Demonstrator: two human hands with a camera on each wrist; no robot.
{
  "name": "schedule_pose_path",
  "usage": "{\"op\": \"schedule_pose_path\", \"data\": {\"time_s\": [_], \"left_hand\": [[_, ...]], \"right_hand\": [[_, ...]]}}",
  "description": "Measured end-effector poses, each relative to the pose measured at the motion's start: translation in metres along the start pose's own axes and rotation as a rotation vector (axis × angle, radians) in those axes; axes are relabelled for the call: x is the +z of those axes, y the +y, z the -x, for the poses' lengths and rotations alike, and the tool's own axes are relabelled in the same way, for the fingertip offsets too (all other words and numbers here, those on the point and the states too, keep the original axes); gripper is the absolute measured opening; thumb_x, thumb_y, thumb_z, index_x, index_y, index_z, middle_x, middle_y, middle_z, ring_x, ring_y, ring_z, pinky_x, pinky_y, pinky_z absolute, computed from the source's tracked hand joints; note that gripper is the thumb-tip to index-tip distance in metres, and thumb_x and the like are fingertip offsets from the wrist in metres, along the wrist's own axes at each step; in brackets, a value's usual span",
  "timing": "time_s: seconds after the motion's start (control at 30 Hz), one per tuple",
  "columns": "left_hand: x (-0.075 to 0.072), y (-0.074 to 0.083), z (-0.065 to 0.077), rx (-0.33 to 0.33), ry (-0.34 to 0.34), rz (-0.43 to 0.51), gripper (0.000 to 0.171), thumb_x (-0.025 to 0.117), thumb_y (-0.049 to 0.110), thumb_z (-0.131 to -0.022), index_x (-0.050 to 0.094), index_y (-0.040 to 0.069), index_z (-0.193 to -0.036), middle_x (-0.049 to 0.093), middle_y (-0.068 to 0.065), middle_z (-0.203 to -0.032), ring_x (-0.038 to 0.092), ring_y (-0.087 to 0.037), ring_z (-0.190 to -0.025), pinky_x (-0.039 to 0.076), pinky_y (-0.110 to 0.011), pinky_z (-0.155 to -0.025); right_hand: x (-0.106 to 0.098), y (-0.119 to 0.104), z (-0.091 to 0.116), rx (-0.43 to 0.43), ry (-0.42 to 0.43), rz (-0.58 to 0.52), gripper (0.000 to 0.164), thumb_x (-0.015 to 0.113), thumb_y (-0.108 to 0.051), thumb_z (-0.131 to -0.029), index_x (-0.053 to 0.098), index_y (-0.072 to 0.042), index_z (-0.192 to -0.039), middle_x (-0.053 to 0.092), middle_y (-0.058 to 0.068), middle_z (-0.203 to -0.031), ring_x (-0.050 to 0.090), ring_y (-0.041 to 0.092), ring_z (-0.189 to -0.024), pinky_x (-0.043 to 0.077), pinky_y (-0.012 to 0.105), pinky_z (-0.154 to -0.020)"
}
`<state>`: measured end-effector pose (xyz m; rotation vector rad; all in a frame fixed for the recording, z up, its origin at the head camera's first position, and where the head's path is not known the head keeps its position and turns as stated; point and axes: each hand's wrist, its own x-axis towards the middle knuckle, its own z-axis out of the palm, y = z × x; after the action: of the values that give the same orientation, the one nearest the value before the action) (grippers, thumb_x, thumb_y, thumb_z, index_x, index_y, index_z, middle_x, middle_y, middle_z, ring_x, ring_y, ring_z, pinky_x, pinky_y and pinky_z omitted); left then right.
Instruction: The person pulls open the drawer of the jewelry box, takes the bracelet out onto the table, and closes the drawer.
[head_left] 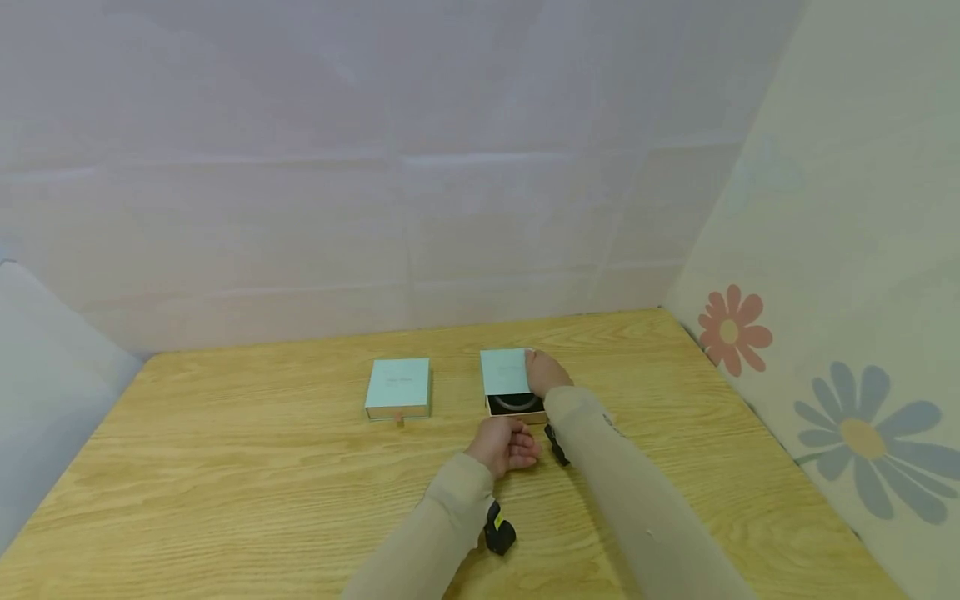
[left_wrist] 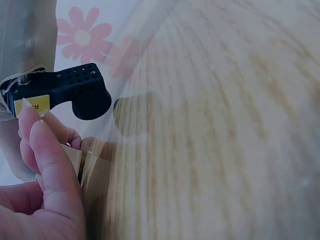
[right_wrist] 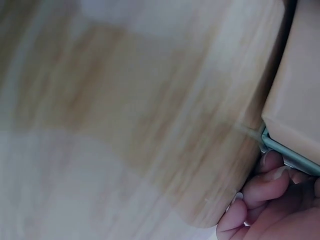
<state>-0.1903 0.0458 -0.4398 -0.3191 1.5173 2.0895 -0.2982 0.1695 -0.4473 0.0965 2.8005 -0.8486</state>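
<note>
A pale blue drawer box [head_left: 504, 369] lies on the table with its drawer partly out at the front. Inside the drawer, on black lining, shows part of a grey ring-shaped thing [head_left: 516, 402]. My right hand [head_left: 546, 373] grips the outer sleeve at its right side, fingertips low against the box edge in the right wrist view. My left hand [head_left: 507, 446] is at the drawer front, thumb and forefinger pinching where the pull tab sits, the tab itself hidden. Its other fingers [left_wrist: 52, 165] are loosely bent, close to the table.
A second pale blue drawer box [head_left: 398, 385], closed, with a small tab [head_left: 400, 419] at its front, lies to the left on the wooden table [head_left: 247, 467]. A pale wall hanging [head_left: 360, 242] stands behind; a flower-patterned wall [head_left: 825, 275] borders the right. Wrist cameras hang below both forearms.
</note>
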Motion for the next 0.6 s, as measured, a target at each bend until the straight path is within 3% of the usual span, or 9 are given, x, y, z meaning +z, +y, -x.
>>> {"op": "schedule_pose_path", "data": {"time_s": [0.33,0.6], "left_hand": [[-0.001,-0.001,0.000,-0.018,0.002,-0.005,0.020,0.036,0.003,-0.100,0.054,0.000,-0.092,0.054,-0.003,-0.065,0.059,-0.012,-0.053,0.050,-0.022,-0.051],[-0.002,-0.002,0.000,-0.018,-0.009,-0.005,0.020,0.036,0.004,-0.101,0.054,-0.001,-0.094,0.054,-0.002,-0.064,0.059,-0.012,-0.053,0.050,-0.022,-0.052]], "right_hand": [[0.006,0.007,-0.009,-0.007,0.005,-0.018,0.059,0.015,-0.033,-0.108,0.033,0.009,-0.146,0.035,0.024,-0.149,0.033,0.041,-0.137,0.027,0.051,-0.112],[0.000,0.000,0.002,-0.012,0.006,-0.006,0.057,0.016,-0.031,-0.109,0.035,0.010,-0.144,0.038,0.025,-0.147,0.036,0.041,-0.135,0.031,0.051,-0.110]]}}
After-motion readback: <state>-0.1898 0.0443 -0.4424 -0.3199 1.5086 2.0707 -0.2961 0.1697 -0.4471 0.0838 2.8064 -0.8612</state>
